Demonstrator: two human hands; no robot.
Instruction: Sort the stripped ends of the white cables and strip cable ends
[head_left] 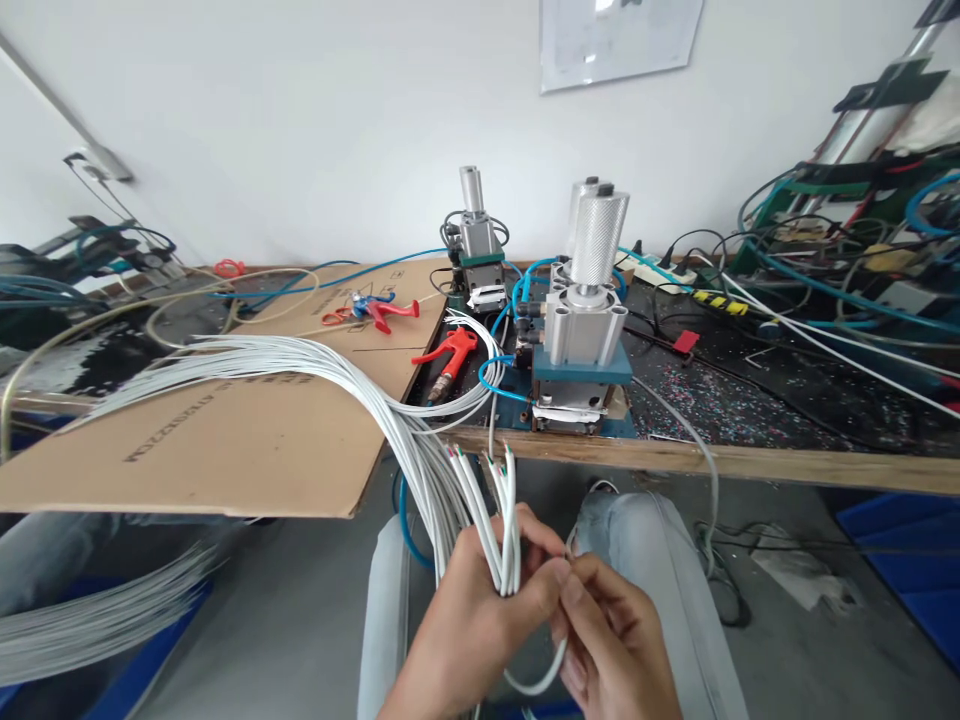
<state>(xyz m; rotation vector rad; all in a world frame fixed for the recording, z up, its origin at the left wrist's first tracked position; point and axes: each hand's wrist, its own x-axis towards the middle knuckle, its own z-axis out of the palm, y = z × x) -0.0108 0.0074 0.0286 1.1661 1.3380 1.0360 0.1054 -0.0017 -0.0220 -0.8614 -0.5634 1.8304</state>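
We hold a small bunch of thin white cables with coloured cores (508,530) upright in our left hand (480,620), its fingers closed round them, just before a black-topped wooden table (750,464). Our right hand (622,630) has its fingertips narrowed against the left hand; whether they grip anything, we cannot tell. A thick sheaf of long white cables (360,385) lies across a brown cardboard sheet (300,440) and hangs over its edge. Nearby lies 1 red pistol-shaped air gun (456,350), left of a silver metal machine (581,330).
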